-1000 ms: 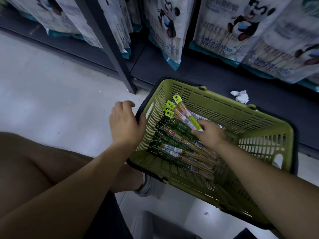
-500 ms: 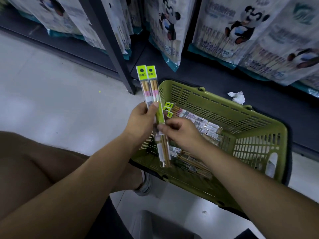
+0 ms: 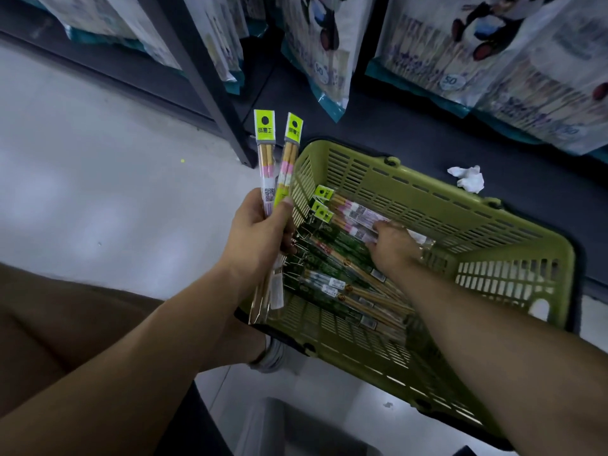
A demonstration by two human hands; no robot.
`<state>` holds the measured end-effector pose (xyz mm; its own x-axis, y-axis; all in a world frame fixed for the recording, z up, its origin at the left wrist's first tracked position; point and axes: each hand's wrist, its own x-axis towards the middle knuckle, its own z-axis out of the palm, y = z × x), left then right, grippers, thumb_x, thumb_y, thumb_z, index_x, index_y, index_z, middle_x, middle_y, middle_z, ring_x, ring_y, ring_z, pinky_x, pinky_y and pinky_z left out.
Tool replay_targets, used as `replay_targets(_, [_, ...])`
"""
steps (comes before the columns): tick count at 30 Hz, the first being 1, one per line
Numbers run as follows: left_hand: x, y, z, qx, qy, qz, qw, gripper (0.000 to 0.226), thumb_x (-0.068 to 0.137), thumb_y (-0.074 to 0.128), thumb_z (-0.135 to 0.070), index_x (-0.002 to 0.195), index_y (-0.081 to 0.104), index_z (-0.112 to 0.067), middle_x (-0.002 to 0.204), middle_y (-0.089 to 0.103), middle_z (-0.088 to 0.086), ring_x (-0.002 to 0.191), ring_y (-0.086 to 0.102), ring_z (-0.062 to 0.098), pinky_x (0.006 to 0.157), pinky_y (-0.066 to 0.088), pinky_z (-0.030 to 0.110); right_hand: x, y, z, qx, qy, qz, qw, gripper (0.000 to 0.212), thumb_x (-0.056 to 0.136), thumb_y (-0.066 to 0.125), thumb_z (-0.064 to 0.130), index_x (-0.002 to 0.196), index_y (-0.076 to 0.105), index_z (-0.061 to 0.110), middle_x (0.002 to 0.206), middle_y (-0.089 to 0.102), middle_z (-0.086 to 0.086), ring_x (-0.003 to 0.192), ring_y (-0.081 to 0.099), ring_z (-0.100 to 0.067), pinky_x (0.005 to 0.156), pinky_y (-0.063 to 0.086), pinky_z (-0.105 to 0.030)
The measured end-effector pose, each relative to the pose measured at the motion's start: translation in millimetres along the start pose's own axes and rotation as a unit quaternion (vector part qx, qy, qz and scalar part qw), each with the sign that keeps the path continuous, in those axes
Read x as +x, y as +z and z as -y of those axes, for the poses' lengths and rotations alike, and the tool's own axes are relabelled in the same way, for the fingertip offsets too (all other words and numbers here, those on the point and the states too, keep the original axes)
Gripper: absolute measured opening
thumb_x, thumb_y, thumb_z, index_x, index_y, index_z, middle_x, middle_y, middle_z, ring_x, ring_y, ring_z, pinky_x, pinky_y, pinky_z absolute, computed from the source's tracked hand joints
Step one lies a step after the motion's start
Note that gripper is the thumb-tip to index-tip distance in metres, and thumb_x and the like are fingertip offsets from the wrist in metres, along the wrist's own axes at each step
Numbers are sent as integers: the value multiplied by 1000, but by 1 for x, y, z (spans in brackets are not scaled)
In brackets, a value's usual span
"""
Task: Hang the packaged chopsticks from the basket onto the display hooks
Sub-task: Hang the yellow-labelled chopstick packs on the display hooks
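Two zones bound you: pale floor (image 3: 98, 192) open from 7 to 10 o'clock, dark shelf base (image 3: 411, 126) at 12. The green basket (image 3: 427, 199) at 3 holds chopstick packs (image 3: 345, 278). Your left hand (image 3: 260, 232) grips two packs (image 3: 266, 166) upright beside its rim; your right hand (image 3: 391, 248) touches packs inside, grip unclear.
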<state>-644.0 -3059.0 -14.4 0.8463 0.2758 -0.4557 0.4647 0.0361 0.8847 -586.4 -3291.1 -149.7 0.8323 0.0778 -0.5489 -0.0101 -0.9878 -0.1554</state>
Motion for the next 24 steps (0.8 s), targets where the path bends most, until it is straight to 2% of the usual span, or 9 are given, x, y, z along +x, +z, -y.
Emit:
replay_targets(3, [1, 1, 2, 3, 5, 1, 1000, 15, 105, 59, -19, 93, 54, -12, 62, 54, -3, 53, 51, 15, 51, 52, 31, 1, 2, 1, -20, -5, -4, 1000, 33, 103, 56, 32, 131, 58, 13, 129, 57, -16, 118, 57, -34, 80, 47, -34])
replay_targets(6, [2, 1, 3, 9, 5, 0, 1000, 11, 104, 57, -15, 93, 54, -13, 60, 56, -5, 51, 53, 14, 51, 54, 30, 1, 0, -3, -35, -16, -16, 999, 30, 104, 52, 29, 129, 60, 13, 127, 59, -15, 119, 54, -33, 84, 49, -34])
replay_targets(14, [2, -1, 4, 9, -7, -16, 1000, 8, 100, 54, -9, 93, 54, -12, 60, 59, -3, 51, 57, 15, 52, 55, 31, -4, -2, -10, -16, 0, 15, 1000, 31, 100, 62, 27, 130, 62, 17, 126, 64, -13, 117, 59, -33, 83, 50, -35])
replay_targets(19, [0, -3, 3, 1, -15, -16, 1000, 9, 101, 54, -7, 94, 54, -11, 63, 59, 1, 53, 58, 18, 53, 57, 33, -2, -5, -12, -12, -10, 32, 999, 21, 100, 61, 30, 113, 63, 14, 118, 65, -16, 112, 58, -34, 76, 42, -31])
replay_targets(21, [-1, -2, 2, -5, -23, -15, 1000, 8, 101, 54, -6, 94, 53, -10, 65, 60, 3, 54, 59, 19, 54, 57, 33, -7, -12, -11, -5, -7, 33, 999, 15, 100, 61, 32, 103, 61, 18, 115, 68, -15, 110, 60, -34, 73, 40, -30])
replay_targets(24, [-3, 2, 2, -15, -41, -13, 999, 5, 99, 54, -3, 98, 53, -8, 66, 60, 3, 55, 57, 20, 54, 55, 31, -18, -28, -8, 62, -6, 29, 998, 18, 97, 65, 33, 89, 54, 22, 102, 69, -10, 97, 62, -31, 69, 40, -30])
